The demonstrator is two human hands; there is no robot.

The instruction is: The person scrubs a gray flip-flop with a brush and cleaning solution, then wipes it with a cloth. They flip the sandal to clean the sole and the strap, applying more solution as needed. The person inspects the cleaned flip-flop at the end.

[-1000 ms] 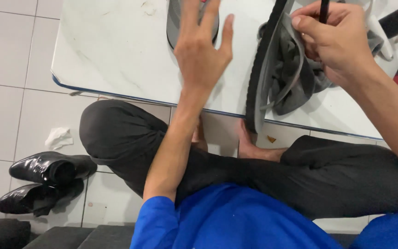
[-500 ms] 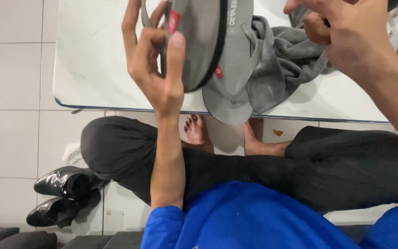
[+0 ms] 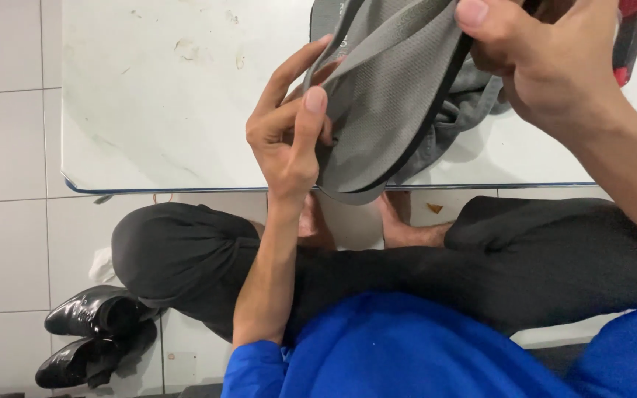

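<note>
My left hand grips the side of a grey flip-flop sandal, thumb on its textured footbed, fingers behind it. The sandal is held above the near edge of a white marble table, heel end toward me. At the top right, my right hand pinches the sandal's grey strap near the toe end. A crumpled grey cloth lies on the table under the sandal. A red and black object shows behind my right hand, mostly hidden.
I sit cross-legged in black trousers and a blue shirt, bare feet under the table's edge. A pair of glossy black dress shoes stands on the white tiled floor at the lower left, next to a crumpled white tissue.
My left hand went from open above the table to gripping the sandal. The sandal turned, so its footbed now faces me, and came closer. My right hand shifted onto the strap.
</note>
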